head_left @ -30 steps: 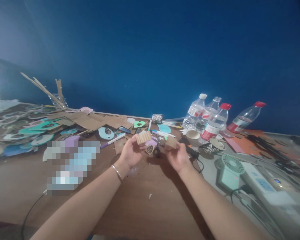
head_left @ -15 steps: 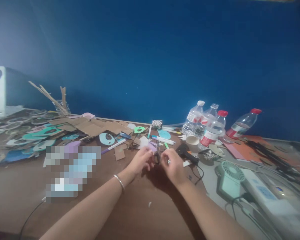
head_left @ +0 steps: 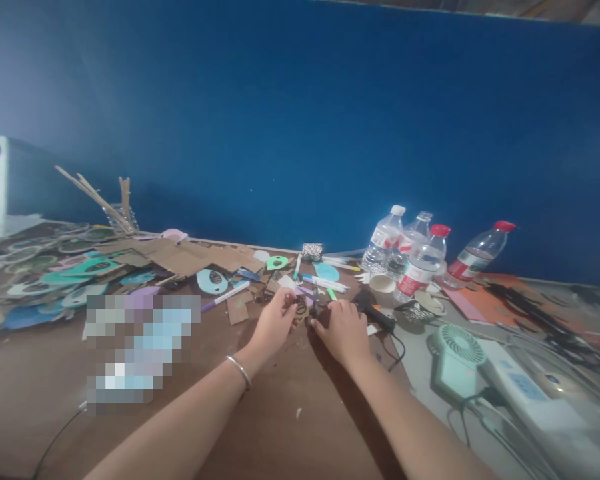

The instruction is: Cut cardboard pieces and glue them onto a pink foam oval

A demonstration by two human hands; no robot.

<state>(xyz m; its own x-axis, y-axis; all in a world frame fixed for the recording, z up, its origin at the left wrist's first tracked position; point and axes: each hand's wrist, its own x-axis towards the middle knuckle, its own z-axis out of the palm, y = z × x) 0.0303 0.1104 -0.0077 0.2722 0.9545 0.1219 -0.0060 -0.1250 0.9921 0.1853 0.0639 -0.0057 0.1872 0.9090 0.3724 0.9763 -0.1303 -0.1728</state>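
My left hand (head_left: 276, 319) pinches a small brown cardboard piece (head_left: 301, 307) with dark stripes between thumb and fingertips. Close by on the right, my right hand (head_left: 346, 332) rests low over the table, palm down. Its thumb and fingers close around a small dark tool (head_left: 314, 311) that looks like scissors, partly hidden by the hand. Beyond the hands lie a green-tipped marker (head_left: 332, 293), white markers (head_left: 325, 283) and a lilac paper scrap (head_left: 306, 291). A black glue gun (head_left: 376, 312) lies just right of my right hand.
Cardboard sheets (head_left: 190, 257) and coloured cut-outs (head_left: 80, 270) pile up at the left. Several plastic bottles (head_left: 423, 263) stand at the back right, near a paper cup (head_left: 382, 285). A mint fan (head_left: 459, 357) and a power strip (head_left: 517, 383) lie right. A blue wall (head_left: 280, 133) stands behind.
My hands have moved slightly apart. The striped cardboard piece now shows in my left hand, and my right hand has turned palm down, lower to the table. The view has shifted slightly.
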